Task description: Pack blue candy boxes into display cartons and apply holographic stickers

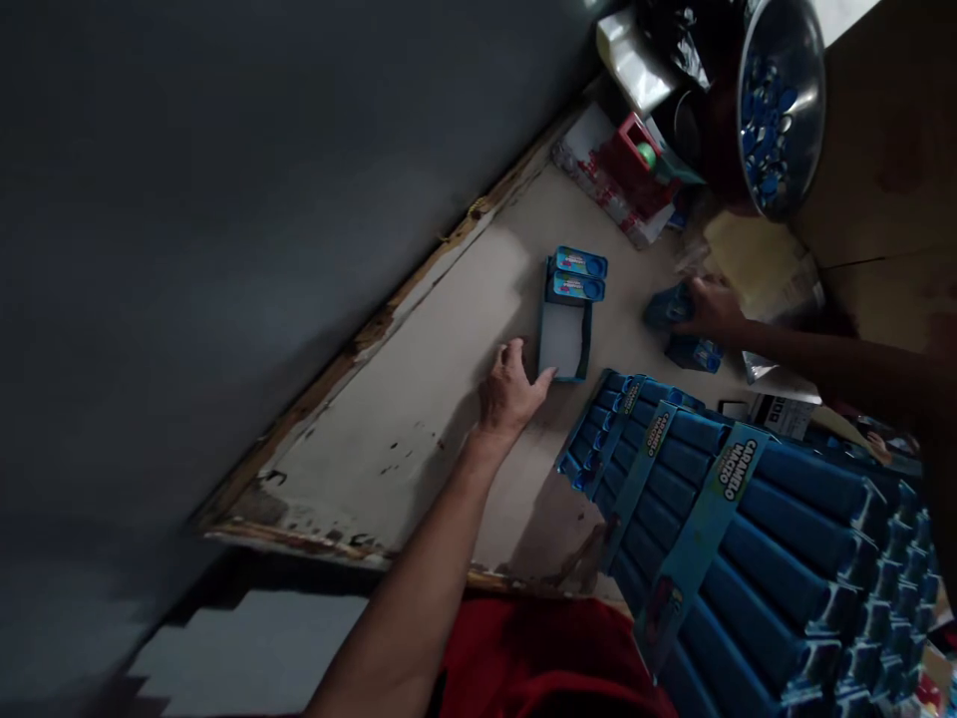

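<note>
Blue candy carton between two hands; loose pack gripped to its right.
Left to right: left hand (515, 389), fingers apart and curved, thumb at the carton's near-left corner, contact uncertain; shallow carton (562, 339), on the table (464, 329), long axis running away from the wearer, white floor showing at the near end; two blue packs (579, 274), side by side across its far end; gripped blue pack (668, 307), blurred, well apart from the carton, long axis hard to tell; second blue pack (695, 352), just nearer the wearer; right hand (714, 307), fingers closed around the gripped pack; "CARAMELO MACIZO" stack (737, 479), near right. Left hand is nearer the carton.
</note>
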{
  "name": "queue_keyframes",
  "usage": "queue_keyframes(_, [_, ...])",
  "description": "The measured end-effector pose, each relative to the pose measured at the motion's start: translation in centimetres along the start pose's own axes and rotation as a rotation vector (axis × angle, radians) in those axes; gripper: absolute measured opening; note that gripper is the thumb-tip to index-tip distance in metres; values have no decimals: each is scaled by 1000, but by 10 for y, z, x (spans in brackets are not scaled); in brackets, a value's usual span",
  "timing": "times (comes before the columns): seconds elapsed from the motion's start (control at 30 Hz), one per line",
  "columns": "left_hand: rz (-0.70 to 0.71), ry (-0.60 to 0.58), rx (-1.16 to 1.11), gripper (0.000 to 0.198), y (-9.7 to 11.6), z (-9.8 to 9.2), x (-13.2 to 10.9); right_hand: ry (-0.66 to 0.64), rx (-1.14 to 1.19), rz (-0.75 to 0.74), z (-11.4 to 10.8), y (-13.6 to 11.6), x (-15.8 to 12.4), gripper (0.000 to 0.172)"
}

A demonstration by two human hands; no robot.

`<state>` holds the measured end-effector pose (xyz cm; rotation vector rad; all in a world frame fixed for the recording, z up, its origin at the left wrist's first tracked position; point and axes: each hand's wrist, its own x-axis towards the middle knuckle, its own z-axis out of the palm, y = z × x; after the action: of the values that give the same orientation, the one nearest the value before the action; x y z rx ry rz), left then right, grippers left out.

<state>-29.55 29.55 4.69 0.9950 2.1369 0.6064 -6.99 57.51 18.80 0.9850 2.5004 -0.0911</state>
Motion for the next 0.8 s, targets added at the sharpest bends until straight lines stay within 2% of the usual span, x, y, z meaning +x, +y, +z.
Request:
queue_keyframes(0.07, [-39,-31,2,67,6,3,2,20,64,-126,-21,-14,3,69])
queue_keyframes(0.17, [-129,-103,-18,63,11,6,2,-16,193,-321,-37,-57,4,75])
queue_keyframes(0.27, [-151,-125,-48,55,13,7,3,-50,264,-380,-30,-106,13,74])
queue_keyframes(0.37, [-131,-126,-34,51,15,7,5,-25,192,-337,-15,-134,30,72])
queue_keyframes(0.57, [-125,-201,93,52,24,10,11,-25,-20,-277,2,-146,44,71])
queue_keyframes(0.7, [-74,-222,116,49,21,15,10,-37,-90,-328,4,-160,48,73])
queue_keyframes(0.77, [-53,-191,82,47,12,19,8,-11,-78,-365,1,-152,54,80])
queue_keyframes(0.8, [-41,-167,52,46,6,21,7,20,-63,-365,-1,-139,56,84])
